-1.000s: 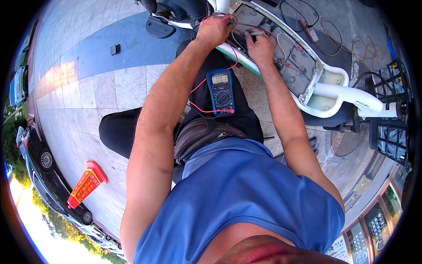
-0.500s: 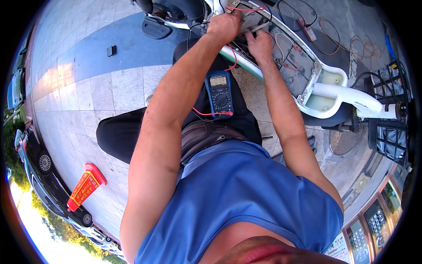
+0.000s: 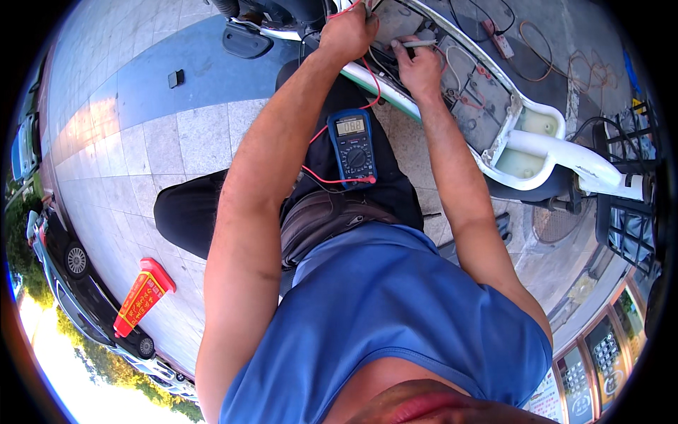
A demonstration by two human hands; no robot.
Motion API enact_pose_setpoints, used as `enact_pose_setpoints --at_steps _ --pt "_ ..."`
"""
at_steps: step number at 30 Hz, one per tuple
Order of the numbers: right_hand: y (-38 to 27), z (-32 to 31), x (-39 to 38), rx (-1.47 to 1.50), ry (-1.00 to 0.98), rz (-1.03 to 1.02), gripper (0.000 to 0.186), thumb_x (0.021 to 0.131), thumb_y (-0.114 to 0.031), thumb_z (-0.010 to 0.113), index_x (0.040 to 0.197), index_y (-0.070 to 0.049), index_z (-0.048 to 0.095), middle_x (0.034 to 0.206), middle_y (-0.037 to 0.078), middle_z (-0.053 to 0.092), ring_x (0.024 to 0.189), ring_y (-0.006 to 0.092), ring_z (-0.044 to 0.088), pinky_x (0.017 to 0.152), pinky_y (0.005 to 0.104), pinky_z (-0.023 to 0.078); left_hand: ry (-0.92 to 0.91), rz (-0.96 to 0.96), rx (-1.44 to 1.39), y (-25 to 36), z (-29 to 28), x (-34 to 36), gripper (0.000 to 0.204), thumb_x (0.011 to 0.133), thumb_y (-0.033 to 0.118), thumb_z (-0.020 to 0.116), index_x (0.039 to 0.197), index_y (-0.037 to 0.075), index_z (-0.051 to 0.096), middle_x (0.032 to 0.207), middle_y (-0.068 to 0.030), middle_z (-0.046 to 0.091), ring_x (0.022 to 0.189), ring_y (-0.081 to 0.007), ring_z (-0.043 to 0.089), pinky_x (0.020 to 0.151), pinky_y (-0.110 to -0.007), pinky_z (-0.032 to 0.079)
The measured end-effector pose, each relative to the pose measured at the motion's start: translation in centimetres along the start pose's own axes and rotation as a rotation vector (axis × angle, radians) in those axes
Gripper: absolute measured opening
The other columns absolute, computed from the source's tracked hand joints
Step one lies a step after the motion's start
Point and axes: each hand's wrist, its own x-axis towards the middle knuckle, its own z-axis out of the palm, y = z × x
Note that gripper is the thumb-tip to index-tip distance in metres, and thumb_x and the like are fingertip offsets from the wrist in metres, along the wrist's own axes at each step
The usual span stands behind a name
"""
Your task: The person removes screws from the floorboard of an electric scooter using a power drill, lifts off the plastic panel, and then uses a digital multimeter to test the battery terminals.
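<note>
Over the open floorboard compartment of a white electric scooter [image 3: 538, 143], both my hands are at work. My left hand [image 3: 347, 35] is closed near the compartment's left end, at the top of the view; a red test lead [image 3: 376, 83] runs close to it, but what its fingers hold cannot be made out. Farther right, my right hand [image 3: 421, 71] has thumb and fingers closed on a short, light grey cable [image 3: 421, 44]. A blue-framed multimeter [image 3: 354, 148] with a lit display lies on my dark-trousered thigh, its red plug [image 3: 370, 179] at the lower edge.
A power strip [image 3: 500, 42] with black cords lies beyond the scooter, near a tangled brown cable [image 3: 587, 71]. Black wire baskets [image 3: 630, 233] stand at the right. On the paving at left are a small black box [image 3: 176, 78] and a red cone [image 3: 145, 297], with parked cars behind.
My left hand has moved left and slightly up, away from the right hand. The right hand stays almost in place on the cable. The multimeter's display reads differently.
</note>
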Motion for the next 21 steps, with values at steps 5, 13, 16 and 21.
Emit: enact_pose_setpoints --at_steps 5,13,16,21 --pt "-0.1 -0.5 -0.2 -0.081 0.033 0.045 0.018 0.089 -0.024 0.070 0.094 -0.007 0.071 0.086 0.017 0.071 0.084 0.0360 0.070 0.073 0.0405 0.054 0.075 0.185 -0.075 0.5 -0.3 -2.1 0.031 0.094 0.030 0.059 0.108 0.002 0.059 0.085 -0.0241 0.069 0.079 -0.0447 0.068 0.069 -0.053 0.054" --pt "-0.3 -0.8 0.0 -0.144 0.001 0.085 0.024 0.090 -0.030 0.069 0.099 -0.008 0.072 0.090 0.019 0.072 0.087 0.0370 0.069 0.076 0.0418 0.054 0.074 0.095 -0.099 -1.2 0.0 -1.6 0.031 0.091 0.028 0.064 0.100 -0.001 0.060 0.086 -0.0274 0.068 0.085 -0.0467 0.067 0.072 -0.052 0.053" --pt "0.3 -0.8 0.1 -0.081 0.016 0.090 0.023 0.091 -0.029 0.069 0.099 -0.008 0.072 0.090 0.018 0.072 0.086 0.0361 0.070 0.076 0.0412 0.054 0.085 0.088 -0.144 -1.6 0.3 -1.5 0.029 0.092 0.027 0.065 0.100 -0.001 0.060 0.087 -0.0277 0.068 0.087 -0.0473 0.066 0.074 -0.053 0.053" --pt "-0.1 -1.0 0.1 -0.028 -0.015 0.053 0.020 0.091 -0.026 0.068 0.099 -0.008 0.072 0.088 0.017 0.072 0.086 0.0350 0.070 0.075 0.0407 0.054 0.075 0.084 -0.221 -2.2 0.3 -1.4 0.029 0.095 0.028 0.064 0.102 0.001 0.060 0.087 -0.0263 0.069 0.088 -0.0476 0.066 0.075 -0.053 0.053"
